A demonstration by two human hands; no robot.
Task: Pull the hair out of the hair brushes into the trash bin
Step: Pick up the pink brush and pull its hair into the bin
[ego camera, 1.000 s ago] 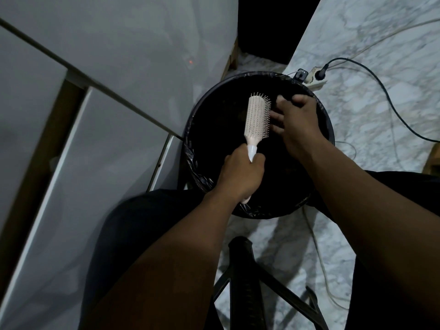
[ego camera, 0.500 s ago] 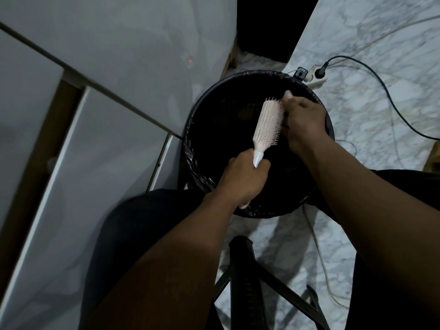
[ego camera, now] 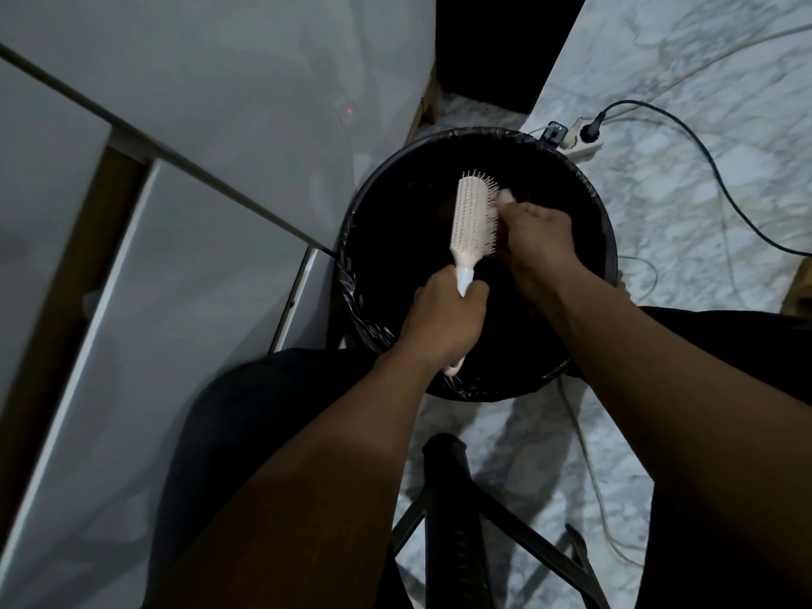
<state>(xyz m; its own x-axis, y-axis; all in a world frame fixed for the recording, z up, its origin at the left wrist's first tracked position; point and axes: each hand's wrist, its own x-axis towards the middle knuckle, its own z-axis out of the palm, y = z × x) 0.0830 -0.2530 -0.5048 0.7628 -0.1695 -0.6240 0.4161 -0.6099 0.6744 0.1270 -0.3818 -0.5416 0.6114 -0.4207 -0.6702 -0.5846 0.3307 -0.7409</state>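
Note:
A pale pink hair brush (ego camera: 473,217) with a white handle is held upright over the open mouth of a round black trash bin (ego camera: 610,252) lined with a black bag. My left hand (ego camera: 444,325) is wrapped around the brush's handle. My right hand (ego camera: 541,244) is pressed against the bristle side of the brush head, fingers curled shut into the bristles and thumb pointing up. Any hair between the fingers is too dark to make out against the bin's black inside.
White cabinet panels (ego camera: 184,301) stand close on the left, touching the bin. A power strip (ego camera: 580,140) with a black cable (ego camera: 725,186) lies on the marble floor behind the bin. A black folding frame (ego camera: 448,498) stands between my knees.
My right hand went from open fingers beside the brush to curled fingers in the bristles. The brush tilted right, then came back upright, and my left hand shifted slightly.

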